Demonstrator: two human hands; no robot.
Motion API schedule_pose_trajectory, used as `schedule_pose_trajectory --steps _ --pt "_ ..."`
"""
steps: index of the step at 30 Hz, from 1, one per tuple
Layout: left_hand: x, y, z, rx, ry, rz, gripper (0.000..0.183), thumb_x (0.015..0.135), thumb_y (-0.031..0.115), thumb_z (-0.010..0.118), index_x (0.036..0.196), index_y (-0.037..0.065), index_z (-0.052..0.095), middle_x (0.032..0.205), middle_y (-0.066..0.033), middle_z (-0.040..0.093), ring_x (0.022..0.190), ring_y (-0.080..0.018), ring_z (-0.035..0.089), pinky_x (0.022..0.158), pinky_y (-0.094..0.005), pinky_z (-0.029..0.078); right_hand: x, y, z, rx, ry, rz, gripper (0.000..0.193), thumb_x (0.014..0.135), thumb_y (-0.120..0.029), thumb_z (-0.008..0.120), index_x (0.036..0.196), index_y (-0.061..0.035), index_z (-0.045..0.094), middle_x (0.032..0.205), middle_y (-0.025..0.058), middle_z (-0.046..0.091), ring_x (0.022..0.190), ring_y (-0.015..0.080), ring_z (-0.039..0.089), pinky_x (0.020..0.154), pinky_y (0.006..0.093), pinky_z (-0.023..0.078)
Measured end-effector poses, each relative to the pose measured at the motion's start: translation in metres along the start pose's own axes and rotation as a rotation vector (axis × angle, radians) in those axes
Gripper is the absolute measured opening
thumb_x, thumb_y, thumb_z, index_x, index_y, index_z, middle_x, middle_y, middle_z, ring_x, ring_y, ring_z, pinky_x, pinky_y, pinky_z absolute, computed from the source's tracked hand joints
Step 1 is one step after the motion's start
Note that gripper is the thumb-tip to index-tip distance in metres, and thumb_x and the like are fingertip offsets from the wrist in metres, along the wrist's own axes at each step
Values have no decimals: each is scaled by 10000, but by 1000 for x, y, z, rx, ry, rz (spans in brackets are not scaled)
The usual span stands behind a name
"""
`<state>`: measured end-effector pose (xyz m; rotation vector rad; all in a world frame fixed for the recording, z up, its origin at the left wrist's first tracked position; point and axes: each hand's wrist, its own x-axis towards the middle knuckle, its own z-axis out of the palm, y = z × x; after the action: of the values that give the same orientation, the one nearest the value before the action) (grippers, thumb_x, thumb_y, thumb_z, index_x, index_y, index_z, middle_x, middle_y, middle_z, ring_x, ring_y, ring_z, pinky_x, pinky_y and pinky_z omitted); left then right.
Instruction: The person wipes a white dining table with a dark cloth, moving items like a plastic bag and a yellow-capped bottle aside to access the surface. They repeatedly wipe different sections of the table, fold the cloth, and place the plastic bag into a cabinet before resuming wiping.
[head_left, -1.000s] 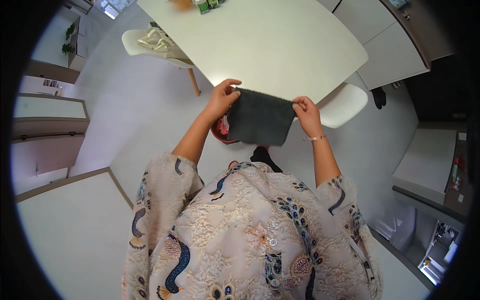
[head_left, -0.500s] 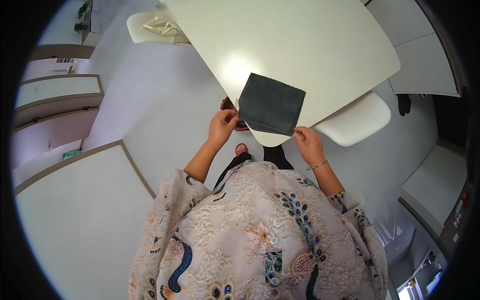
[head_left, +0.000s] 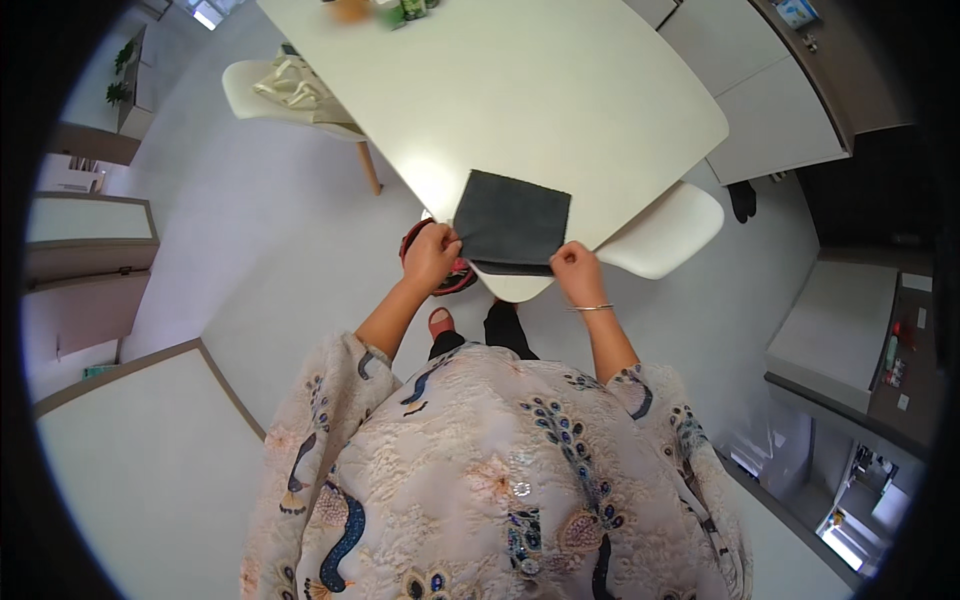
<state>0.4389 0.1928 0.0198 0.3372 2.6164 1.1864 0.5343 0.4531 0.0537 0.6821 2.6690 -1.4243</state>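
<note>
White oval tabletop [head_left: 560,90] is bearing a folded dark grey square cloth [head_left: 512,222] at its near edge. Left hand [head_left: 432,255] is pinching the cloth's near left corner; right hand [head_left: 577,272] is gripping its near right corner. White moulded chair [head_left: 665,232] is standing just beside.

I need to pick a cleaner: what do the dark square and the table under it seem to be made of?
The dark grey cloth looks like soft matte fabric, perhaps felt or microfibre: it lies in folded layers with no shine, both hands at its near corners. The white table seems a smooth, hard laminate or painted top with a faint sheen.
</note>
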Motion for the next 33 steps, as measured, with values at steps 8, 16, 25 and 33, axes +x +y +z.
schedule_pose_trajectory --steps 8,16,25,33 --pt "1 27 -10 172 -26 537 381 720 190 751 1052 59 616 1072 -106 601 988 -313 579 837 -409 460 0 -39 -5 631 24 278 207 895 -41 574 1098 -14 551 772 90 656 659 121 647 532 218 511" --pt "8 23 9 178 75 334 245 773 177 686 985 63 640 999 -122 621 967 -325 577 820 -418 463 14 -57 -24 808 -21 218 220 901 -60 572 1113 -13 606 799 77 667 682 111 648 568 214 520" --pt "100 101 -54 2 289 261 187 858 197 611 973 64 673 977 -147 666 905 -342 630 786 -412 499 87 -85 -64 748 148 0 209 904 -106 596 1085 -42 678 941 16 686 859 109 656 731 236 484" --pt "111 186 -109 -483 328 420 156 891 50 618 1033 1 658 848 -72 674 744 -116 665 636 -248 504 78 -160 -124 909 216 -310 196 917 -67 596 1084 10 665 994 60 679 898 132 647 796 254 528"
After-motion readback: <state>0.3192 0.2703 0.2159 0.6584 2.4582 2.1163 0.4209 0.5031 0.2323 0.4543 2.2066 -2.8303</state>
